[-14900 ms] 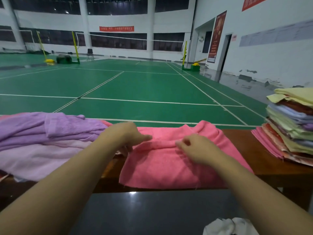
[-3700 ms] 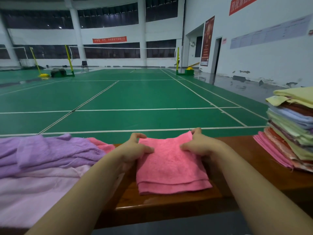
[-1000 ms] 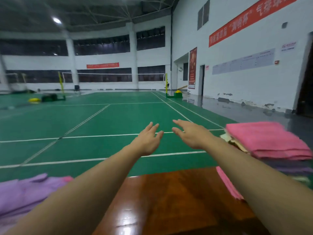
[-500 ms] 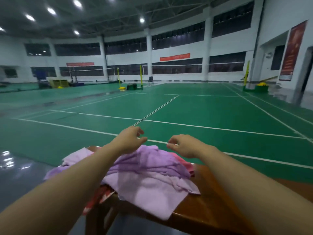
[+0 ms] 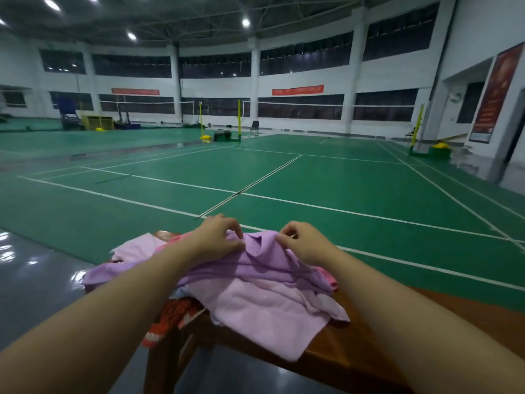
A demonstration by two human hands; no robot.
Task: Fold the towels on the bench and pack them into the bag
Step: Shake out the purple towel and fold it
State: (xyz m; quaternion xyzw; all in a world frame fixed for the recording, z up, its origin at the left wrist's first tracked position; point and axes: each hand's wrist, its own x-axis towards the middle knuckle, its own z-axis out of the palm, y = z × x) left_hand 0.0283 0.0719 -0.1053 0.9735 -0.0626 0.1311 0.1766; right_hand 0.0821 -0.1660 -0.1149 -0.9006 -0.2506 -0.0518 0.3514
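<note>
A heap of unfolded towels lies on the left end of the wooden bench. On top is a purple towel. My left hand pinches its far edge on the left, and my right hand pinches the same edge a little to the right. A pale pink towel hangs under it over the bench's near edge. A brighter pink towel peeks out at the right of the heap. A red and white patterned cloth hangs at the heap's lower left. No bag is in view.
The bench's left end stops just past the heap, with shiny grey floor below and to the left. Beyond the bench lies a green badminton court with white lines and net posts far off.
My view turned from the folded stack on the right to the unfolded heap on the left. Both hands, open in the air a second ago, came down and now pinch the purple towel's edge.
</note>
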